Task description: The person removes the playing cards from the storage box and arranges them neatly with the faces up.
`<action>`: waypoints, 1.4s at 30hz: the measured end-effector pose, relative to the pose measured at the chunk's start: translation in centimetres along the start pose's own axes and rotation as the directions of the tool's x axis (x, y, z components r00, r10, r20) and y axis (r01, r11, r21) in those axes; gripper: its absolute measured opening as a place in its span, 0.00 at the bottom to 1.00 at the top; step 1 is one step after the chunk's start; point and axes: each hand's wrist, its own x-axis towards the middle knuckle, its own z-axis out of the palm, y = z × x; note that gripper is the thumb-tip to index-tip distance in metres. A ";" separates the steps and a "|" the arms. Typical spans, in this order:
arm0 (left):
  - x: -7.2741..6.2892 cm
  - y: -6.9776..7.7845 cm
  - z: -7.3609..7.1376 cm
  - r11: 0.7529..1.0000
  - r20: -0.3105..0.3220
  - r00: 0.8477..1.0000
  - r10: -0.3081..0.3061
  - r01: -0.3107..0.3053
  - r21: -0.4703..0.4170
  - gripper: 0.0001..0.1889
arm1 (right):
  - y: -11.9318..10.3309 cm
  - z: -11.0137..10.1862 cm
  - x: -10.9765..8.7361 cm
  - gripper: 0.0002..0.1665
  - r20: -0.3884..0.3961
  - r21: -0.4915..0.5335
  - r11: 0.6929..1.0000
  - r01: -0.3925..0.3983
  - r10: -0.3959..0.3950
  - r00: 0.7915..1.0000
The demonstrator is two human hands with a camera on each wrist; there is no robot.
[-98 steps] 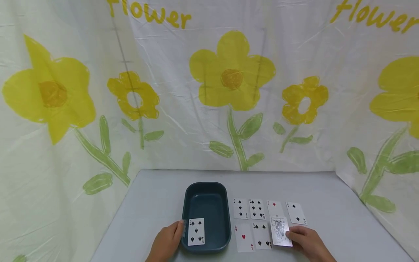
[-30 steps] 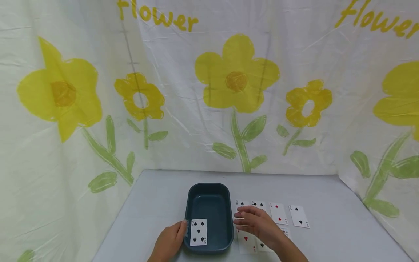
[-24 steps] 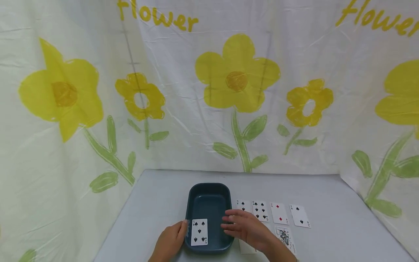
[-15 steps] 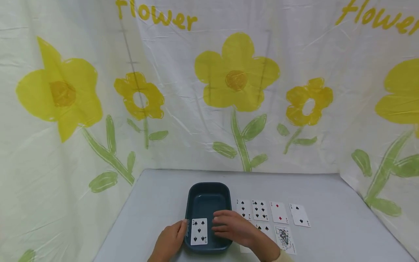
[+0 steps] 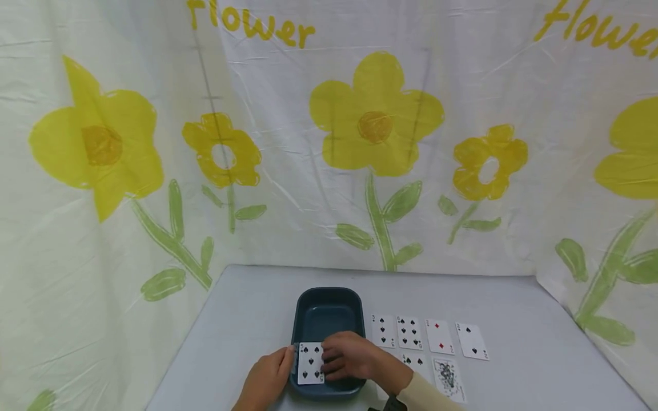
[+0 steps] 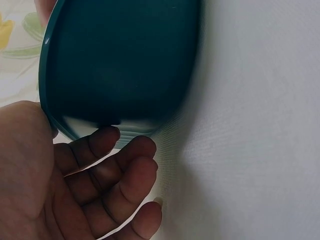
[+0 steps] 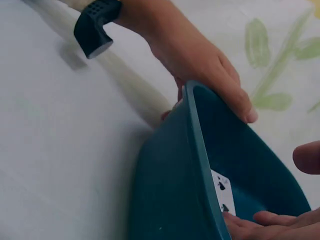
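Observation:
A dark teal tray point(image 5: 329, 308) stands on the table, tilted in both wrist views by the camera angle. My left hand point(image 5: 267, 377) grips its near left rim, thumb point(image 7: 242, 107) over the inside and fingers outside below. A five of spades point(image 5: 311, 363) lies face up in the tray's near left part. Reaching over the right rim, my right hand point(image 5: 349, 357) touches the card's right edge with bent, relaxed fingertips. In the right wrist view its thumb point(image 7: 307, 157) stays apart from the fingers, and the card point(image 7: 223, 191) is partly hidden by the rim.
Right of the tray lie a three of spades point(image 5: 383, 331), six of spades point(image 5: 409, 333), two of diamonds point(image 5: 439, 337) and two of spades point(image 5: 472, 341). Nearer are a four of spades point(image 5: 414, 361), partly behind my right forearm, and a joker point(image 5: 449, 379). A flowered curtain point(image 5: 288, 217) hangs behind.
The joker that my right hand held lies in the lower row. The right hand has moved left into the tray, up to the five of spades. My left hand stays at the rim.

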 end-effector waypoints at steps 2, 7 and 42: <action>-0.1 0.0 0.0 1.000 0.006 1.000 -0.011 0.011 -0.009 0.27 | 0.0 0.0 0.3 0.36 -0.024 0.008 1.000 -0.008 0.008 1.000; -0.1 0.1 0.1 1.000 0.005 1.000 -0.013 0.013 -0.018 0.26 | 0.2 -0.1 0.5 0.36 -0.086 0.025 1.000 0.000 0.003 0.996; 0.0 -0.5 -0.1 0.998 0.018 0.998 0.063 -0.063 -0.027 0.26 | 1.3 2.4 2.6 0.33 -0.081 0.187 0.982 0.005 0.010 0.997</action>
